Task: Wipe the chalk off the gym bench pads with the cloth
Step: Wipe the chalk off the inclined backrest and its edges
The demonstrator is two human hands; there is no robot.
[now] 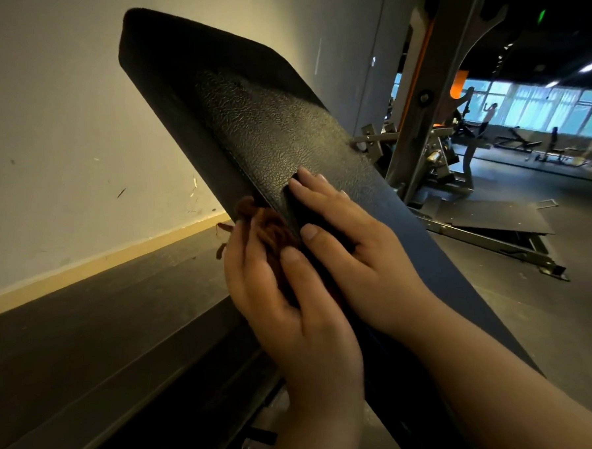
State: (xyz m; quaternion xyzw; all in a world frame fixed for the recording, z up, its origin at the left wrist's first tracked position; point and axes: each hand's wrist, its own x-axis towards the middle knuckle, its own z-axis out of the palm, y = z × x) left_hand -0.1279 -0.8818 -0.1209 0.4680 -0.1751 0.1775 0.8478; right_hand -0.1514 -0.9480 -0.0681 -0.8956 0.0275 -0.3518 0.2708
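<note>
- Left hand (284, 293) grips cloth (270, 225) against pad (269, 129) edge: press firmly, wipe upward beyond its fingertips.
- Right hand (350, 245), flat with fingers straight beside it, should steady pad.

1. A pale wall (59, 116) fills the left side, marked with small dark specks and scratches.
2. A yellowish baseboard (101, 258) runs along the foot of that wall.
3. Dark floor (87, 331) lies near on the left.
4. A grey metal rack upright (429, 107) leans on the right, with an orange strip (420, 66) just beside it.
5. A flat dark plate (500, 217) lies on the floor at the rack's foot.
6. Bright windows (556, 107) line the far right.
7. A person (487, 113) stands far off before the windows, one arm raised.
8. A black bench (520, 140) stands far right.
9. A strip light (591, 66) glows on the dark ceiling.
</note>
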